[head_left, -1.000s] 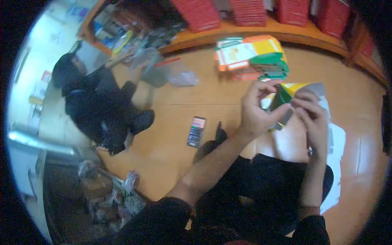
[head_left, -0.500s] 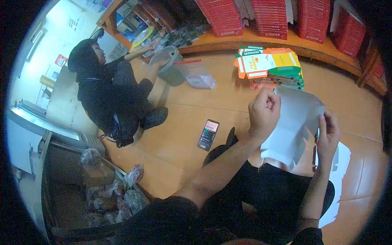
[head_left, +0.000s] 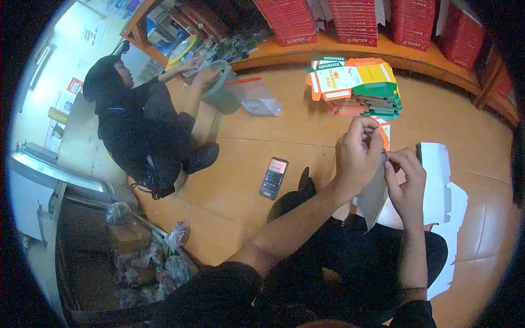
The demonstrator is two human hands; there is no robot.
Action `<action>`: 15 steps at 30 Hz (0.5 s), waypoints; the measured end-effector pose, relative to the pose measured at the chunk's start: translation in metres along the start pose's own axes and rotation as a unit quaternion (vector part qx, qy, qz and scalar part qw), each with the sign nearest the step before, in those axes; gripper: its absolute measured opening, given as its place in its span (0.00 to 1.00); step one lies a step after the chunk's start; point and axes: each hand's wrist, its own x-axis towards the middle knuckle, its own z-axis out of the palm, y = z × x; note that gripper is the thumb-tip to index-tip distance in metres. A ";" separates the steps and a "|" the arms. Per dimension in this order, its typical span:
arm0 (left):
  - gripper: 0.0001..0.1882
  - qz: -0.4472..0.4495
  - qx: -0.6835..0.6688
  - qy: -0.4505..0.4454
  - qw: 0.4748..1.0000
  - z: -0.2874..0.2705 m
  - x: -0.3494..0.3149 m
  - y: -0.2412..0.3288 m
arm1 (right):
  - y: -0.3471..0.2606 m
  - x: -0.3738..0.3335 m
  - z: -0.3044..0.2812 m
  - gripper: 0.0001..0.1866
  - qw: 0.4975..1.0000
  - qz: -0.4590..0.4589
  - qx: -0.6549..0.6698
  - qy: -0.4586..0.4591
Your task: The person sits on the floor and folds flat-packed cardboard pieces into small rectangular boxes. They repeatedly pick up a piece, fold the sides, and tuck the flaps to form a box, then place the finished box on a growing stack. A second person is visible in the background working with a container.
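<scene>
Above my lap, a cardboard box blank point(head_left: 372, 198) is turned nearly edge-on, its grey inner face and an orange-and-white printed part showing. My left hand point(head_left: 358, 156) pinches its upper left edge, closed. Lower and to the right, my right hand point(head_left: 406, 183) grips the other side between thumb and fingers. Just beyond my hands lies a pile of flattened printed box blanks point(head_left: 358, 82) in white, yellow, green and orange. White-sided cardboard blanks point(head_left: 436, 183) are spread on the floor by my right knee.
A phone point(head_left: 274, 178) lies lit on the tiled floor. At left a crouching person point(head_left: 142, 120) in black reaches into a greenish bucket point(head_left: 225, 90) beside a clear bag point(head_left: 260, 101). Stacks of red boxes point(head_left: 350, 22) stand on an orange shelf. Lower left holds a crate point(head_left: 82, 246) with bagged items.
The blank in my hands has swung from showing its broad grey face to nearly edge-on. My right hand has moved left, closer to my left hand.
</scene>
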 end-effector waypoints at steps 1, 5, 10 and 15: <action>0.06 -0.015 0.017 -0.001 1.000 -0.001 0.001 0.002 | 0.000 0.000 0.000 0.08 1.000 0.000 0.008 -0.006; 0.06 0.015 0.038 0.022 0.999 0.000 0.002 -0.002 | 0.009 0.003 0.000 0.07 0.999 0.006 0.042 -0.008; 0.05 0.056 -0.006 0.090 0.994 0.001 0.016 -0.014 | 0.028 0.007 -0.020 0.06 0.999 0.003 0.011 0.051; 0.09 -0.024 -0.024 0.016 0.999 0.001 0.002 -0.005 | 0.030 0.004 -0.006 0.07 0.994 0.045 0.045 0.090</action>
